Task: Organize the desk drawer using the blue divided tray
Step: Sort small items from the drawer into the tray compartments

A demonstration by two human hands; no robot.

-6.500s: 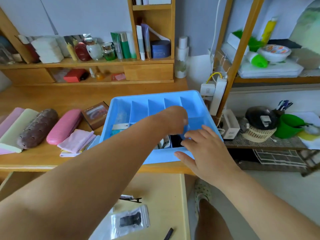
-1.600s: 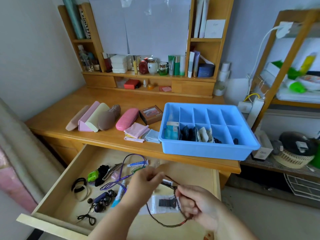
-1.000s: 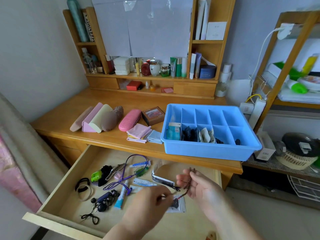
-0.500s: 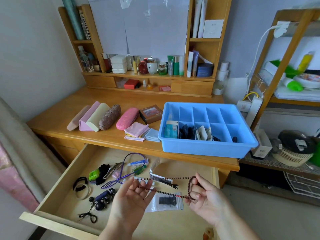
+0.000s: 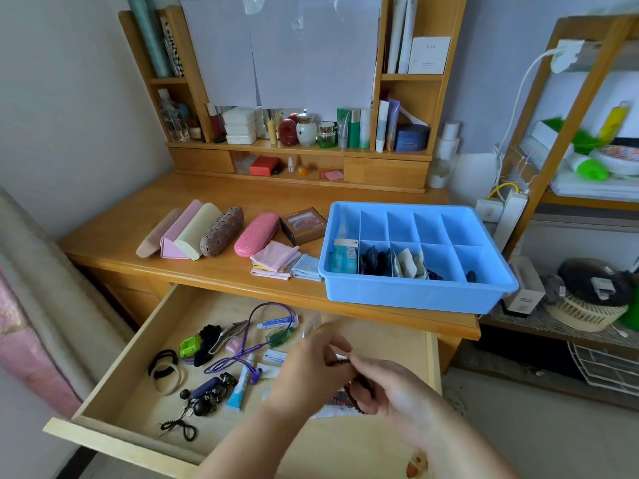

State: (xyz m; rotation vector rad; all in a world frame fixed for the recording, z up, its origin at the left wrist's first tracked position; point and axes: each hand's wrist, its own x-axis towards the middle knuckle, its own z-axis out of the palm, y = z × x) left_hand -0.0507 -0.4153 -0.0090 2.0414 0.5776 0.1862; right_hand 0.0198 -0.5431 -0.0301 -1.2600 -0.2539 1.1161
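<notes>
Both hands sat low and centre in the frame, over the open drawer (image 5: 131,382). The left hand (image 5: 307,371) had its fingers curled, tips pinching a string of dark beads (image 5: 349,388); the right hand (image 5: 397,392) was curled round the same string just beside it, beads bunched between the two — hands nearly touching. The blue divided tray (image 5: 408,295) stood on the desk (image 5: 242,198) right of centre, above the drawer, ten compartments in two rows. Far row showed nothing inside; near row held a teal packet (image 5: 344,259) at the left end, then dark items (image 5: 375,262), pale sachets (image 5: 409,264), and small dark bits further right — too small to tell. Left of the tray on the desk: folded cloths (image 5: 276,259) in pink and pale blue, a small brown box (image 5: 303,225), a pink case (image 5: 256,234), a brown textured case (image 5: 221,231) and more cases in cream and pink. In the drawer, lower left: black hair ties (image 5: 162,363), a purple cord (image 5: 256,340), a white-and-blue tube (image 5: 242,385), a green clip (image 5: 190,345), a black scrunchie (image 5: 207,340), dark beaded clutter (image 5: 207,395). A plastic bag lay under the hands, mostly hidden. Shelves with bottles and jars ran across the upper centre.
</notes>
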